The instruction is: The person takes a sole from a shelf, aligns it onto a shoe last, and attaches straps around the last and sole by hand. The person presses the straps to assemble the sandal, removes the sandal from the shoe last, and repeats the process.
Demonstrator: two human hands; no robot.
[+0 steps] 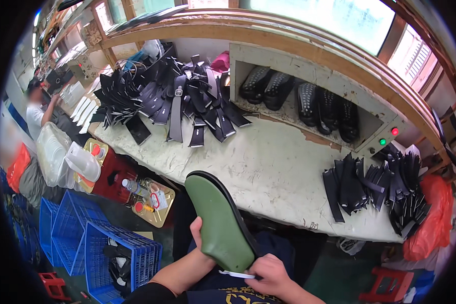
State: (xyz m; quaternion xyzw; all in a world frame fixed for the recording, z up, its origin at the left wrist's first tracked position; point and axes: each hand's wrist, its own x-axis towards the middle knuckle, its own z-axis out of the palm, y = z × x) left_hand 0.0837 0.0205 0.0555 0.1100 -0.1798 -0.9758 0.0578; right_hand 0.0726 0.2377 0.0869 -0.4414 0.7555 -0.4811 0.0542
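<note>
A green shoe last [211, 223] with a black edge along its right side is tilted in front of my body, its rounded toe pointing away at the upper left. My left hand [203, 248] is closed around its lower left side, with the thumb up along the green surface; the other fingers are mostly hidden. At the near end of the last, my right hand [269, 273] is closed on a thin white strip-like tool [236, 274]. The tool's free end points left, just below the last. Whether it touches the last I cannot tell.
Beyond the last runs a pale worktable [253, 164]. Black straps [157, 99] pile at its back left, more strap pieces [357, 185] lie right. A heating box [372, 124] holds black shoes. Left are a tray [162, 215] and blue crates [99, 258]; a person [38, 109] sits farther off.
</note>
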